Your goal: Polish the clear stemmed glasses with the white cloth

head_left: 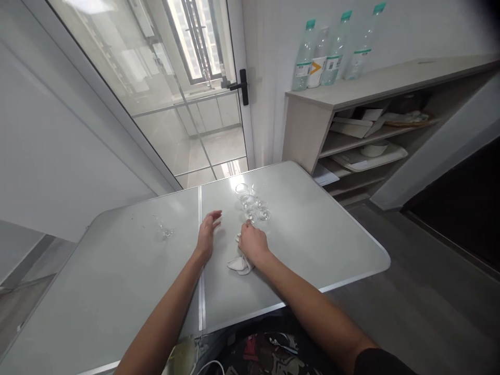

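Observation:
My right hand (253,242) is closed around a white cloth (239,264), part of which hangs out below it onto the table. Just beyond its fingertips sit several clear stemmed glasses (264,214), grouped close together; their outlines are faint against the pale surface. My left hand (207,235) rests near the table's seam, its fingers loosely curved and apart, with nothing in them. Farther left, another clear glass (166,232) sits by itself, hard to make out.
The pale table (312,229) has a metal-edged seam (200,291). Behind it is a glass door (211,130) with a black handle (244,87). Several plastic bottles (332,62) stand on a wooden shelf unit (304,125) at the right, which holds trays and papers.

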`<state>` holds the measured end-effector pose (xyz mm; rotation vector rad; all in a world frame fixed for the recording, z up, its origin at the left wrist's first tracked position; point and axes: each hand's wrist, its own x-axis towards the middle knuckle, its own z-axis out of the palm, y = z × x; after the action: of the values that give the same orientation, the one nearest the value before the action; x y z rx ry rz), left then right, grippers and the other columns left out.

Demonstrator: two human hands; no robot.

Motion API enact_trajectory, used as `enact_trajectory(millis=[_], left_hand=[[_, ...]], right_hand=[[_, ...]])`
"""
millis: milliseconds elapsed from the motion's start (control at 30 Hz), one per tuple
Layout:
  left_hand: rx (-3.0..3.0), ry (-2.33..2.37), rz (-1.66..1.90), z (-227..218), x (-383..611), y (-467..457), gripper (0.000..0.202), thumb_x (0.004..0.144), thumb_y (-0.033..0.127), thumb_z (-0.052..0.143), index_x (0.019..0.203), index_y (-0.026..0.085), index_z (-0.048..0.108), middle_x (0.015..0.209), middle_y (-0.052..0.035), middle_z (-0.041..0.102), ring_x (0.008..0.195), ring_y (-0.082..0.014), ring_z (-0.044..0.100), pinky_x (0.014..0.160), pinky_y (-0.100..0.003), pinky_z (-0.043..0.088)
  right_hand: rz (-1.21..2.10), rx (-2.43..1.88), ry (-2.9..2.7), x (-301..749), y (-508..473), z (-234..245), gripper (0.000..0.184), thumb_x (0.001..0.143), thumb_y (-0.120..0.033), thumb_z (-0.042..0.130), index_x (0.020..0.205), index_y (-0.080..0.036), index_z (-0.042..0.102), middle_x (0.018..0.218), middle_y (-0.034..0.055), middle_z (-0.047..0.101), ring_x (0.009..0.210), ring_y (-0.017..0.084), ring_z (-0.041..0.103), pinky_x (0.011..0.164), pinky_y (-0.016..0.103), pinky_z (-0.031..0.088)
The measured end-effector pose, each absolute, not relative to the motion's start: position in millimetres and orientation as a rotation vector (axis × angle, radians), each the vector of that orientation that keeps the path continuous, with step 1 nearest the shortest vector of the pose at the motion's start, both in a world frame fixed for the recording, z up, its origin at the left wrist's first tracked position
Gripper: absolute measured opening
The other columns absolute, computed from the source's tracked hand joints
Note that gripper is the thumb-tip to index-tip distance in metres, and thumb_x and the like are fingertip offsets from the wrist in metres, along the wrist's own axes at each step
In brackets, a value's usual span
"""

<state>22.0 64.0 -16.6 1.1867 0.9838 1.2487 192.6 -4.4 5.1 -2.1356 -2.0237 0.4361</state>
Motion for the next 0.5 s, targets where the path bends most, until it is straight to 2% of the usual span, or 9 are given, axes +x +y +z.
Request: enact_trajectory(millis=[167, 267, 400, 500], left_hand=[[1.094, 0.941, 1.212, -14, 74, 130, 0.055, 0.1, 0.068, 0.041, 0.128, 0.026, 0.064, 0.15, -0.0102, 0.057, 0.14, -0.0271, 0.051, 0.116, -0.044, 0.037], [1.042, 0.916, 1.214, -19, 103, 157, 0.062, 0.099, 0.072, 0.034, 0.127, 0.026, 0.063, 0.147, -0.0109, 0.06, 0.139, -0.0257, 0.053, 0.117, -0.043, 0.038], [1.006, 0.856, 1.229, -26, 128, 163, 0.066, 0.099, 0.075, 0.03, 0.117, 0.023, 0.068, 0.131, -0.0109, 0.069, 0.127, -0.0238, 0.062, 0.108, -0.037, 0.047], [0.983, 0.842, 1.225, -31, 135, 157, 0.065, 0.098, 0.074, 0.035, 0.112, 0.022, 0.07, 0.115, -0.0096, 0.073, 0.108, -0.0217, 0.068, 0.094, -0.033, 0.053]], right_hand=[[0.47, -2.127, -1.999, 193, -3, 6, 0.038, 0.09, -0.02, 0.06, 0.126, -0.009, 0.063, 0.156, 0.0292, 0.045, 0.101, 0.026, 0.075, 0.082, 0.032, 0.056], [0.481, -2.124, -1.989, 193, -2, 4, 0.038, 0.089, -0.02, 0.061, 0.126, -0.009, 0.063, 0.156, 0.0298, 0.044, 0.099, 0.026, 0.076, 0.082, 0.032, 0.057], [0.474, -2.096, -1.976, 193, -1, 0, 0.039, 0.089, -0.022, 0.063, 0.125, -0.009, 0.063, 0.156, 0.0305, 0.044, 0.096, 0.027, 0.077, 0.081, 0.034, 0.058], [0.467, -2.081, -1.971, 193, -2, 0, 0.04, 0.088, -0.02, 0.063, 0.126, -0.009, 0.064, 0.155, 0.031, 0.045, 0.094, 0.029, 0.078, 0.078, 0.036, 0.059]])
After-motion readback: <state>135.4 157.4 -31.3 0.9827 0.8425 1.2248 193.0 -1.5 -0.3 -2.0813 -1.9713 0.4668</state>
